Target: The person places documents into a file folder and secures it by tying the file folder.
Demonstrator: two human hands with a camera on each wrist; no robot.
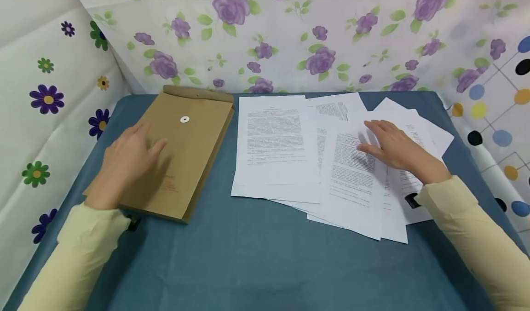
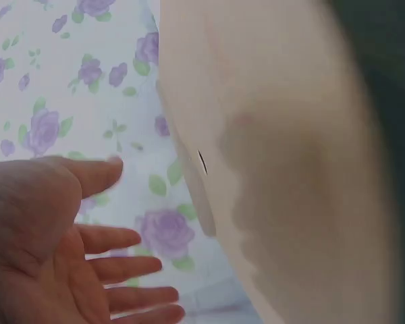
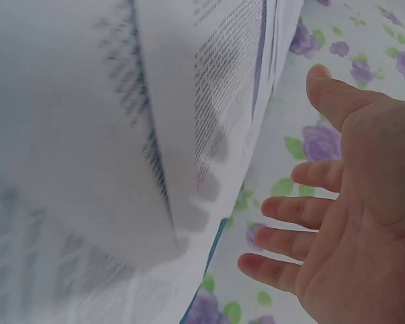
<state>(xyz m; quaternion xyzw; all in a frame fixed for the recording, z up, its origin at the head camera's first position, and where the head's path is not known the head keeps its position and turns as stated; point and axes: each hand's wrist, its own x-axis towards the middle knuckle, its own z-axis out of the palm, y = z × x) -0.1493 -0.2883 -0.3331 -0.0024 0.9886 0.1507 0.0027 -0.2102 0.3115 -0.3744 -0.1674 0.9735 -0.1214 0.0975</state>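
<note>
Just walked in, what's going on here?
A person's left hand hovers over a brown rectangular paper envelope lying on a blue cloth-covered table. Their right hand hovers over overlapping white printed paper sheets to the envelope's right. Neither hand grips anything; the sheets lie spread out, outside the envelope.

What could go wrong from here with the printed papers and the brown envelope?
The printed sheets overlap at different angles below the right hand, so a hurried gathering might crease them or leave edges uneven. The rightmost sheet lies close to the edge of the blue-covered table; a sideways push could slide it off. The brown envelope, below the left hand, might shift if bumped.
</note>
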